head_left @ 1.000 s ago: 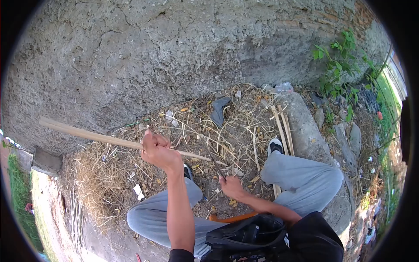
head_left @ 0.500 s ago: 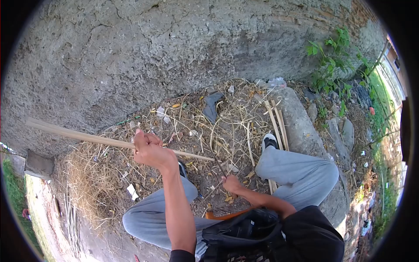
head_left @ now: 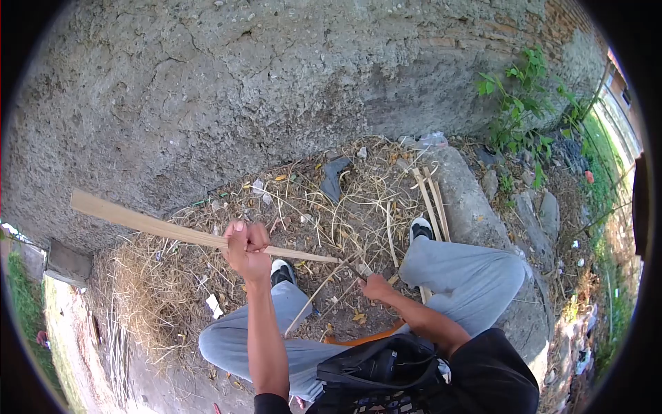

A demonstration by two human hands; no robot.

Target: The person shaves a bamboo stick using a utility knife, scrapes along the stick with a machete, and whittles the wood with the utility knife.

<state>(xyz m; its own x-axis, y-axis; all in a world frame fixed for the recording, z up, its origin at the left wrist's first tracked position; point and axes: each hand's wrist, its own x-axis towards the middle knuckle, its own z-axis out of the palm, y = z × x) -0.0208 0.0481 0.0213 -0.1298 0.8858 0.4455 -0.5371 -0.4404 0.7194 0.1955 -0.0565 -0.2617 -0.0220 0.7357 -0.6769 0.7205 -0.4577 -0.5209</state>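
Observation:
My left hand (head_left: 248, 250) is closed around a long, flat pale bamboo strip (head_left: 152, 224), held slanting across in front of me. The strip's wider end points up to the left. Low on the right, my right hand (head_left: 376, 287) is closed on the handle of a knife, whose narrow dark blade (head_left: 353, 268) meets the strip's right end. The handle is mostly hidden by my fingers. A thin pale sliver (head_left: 310, 300) slants down from near the blade toward my left leg.
Several pale strips (head_left: 433, 200) lean by the stone slab (head_left: 476, 207) near my right shoe. Shavings, leaves and a dark grey scrap (head_left: 334, 178) cover the ground. A rough wall (head_left: 276, 83) rises ahead. A black bag (head_left: 379, 369) rests at my lap.
My left hand and the strip have shifted slightly right and down, and the strip's broad face shows more. The knife blade has turned lower, and a thin sliver now hangs by it.

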